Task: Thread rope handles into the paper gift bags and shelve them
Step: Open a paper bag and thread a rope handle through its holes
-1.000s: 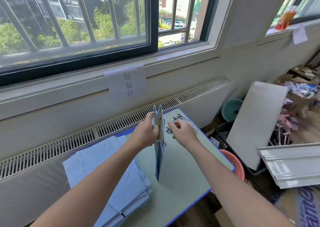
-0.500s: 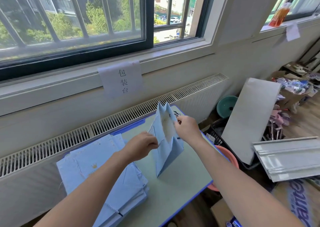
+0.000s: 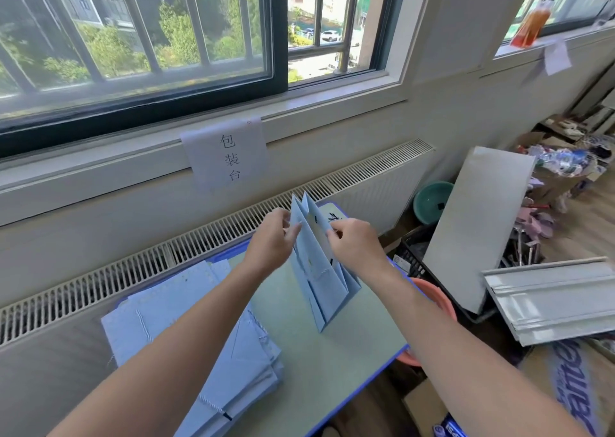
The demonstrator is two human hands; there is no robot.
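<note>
Your left hand point(image 3: 271, 242) pinches the near top edge of the light blue paper gift bag point(image 3: 319, 270), thumb and fingers curled onto the panel. Your right hand point(image 3: 354, 242) grips the opposite top edge, fingers curled over the rim. The bag stands upright and partly spread on the pale green table with blue edging point(image 3: 332, 353), its base resting on the surface. A stack of flat light blue bags with rope handles point(image 3: 199, 336) lies on the table's left side, well apart from the upright bag.
</note>
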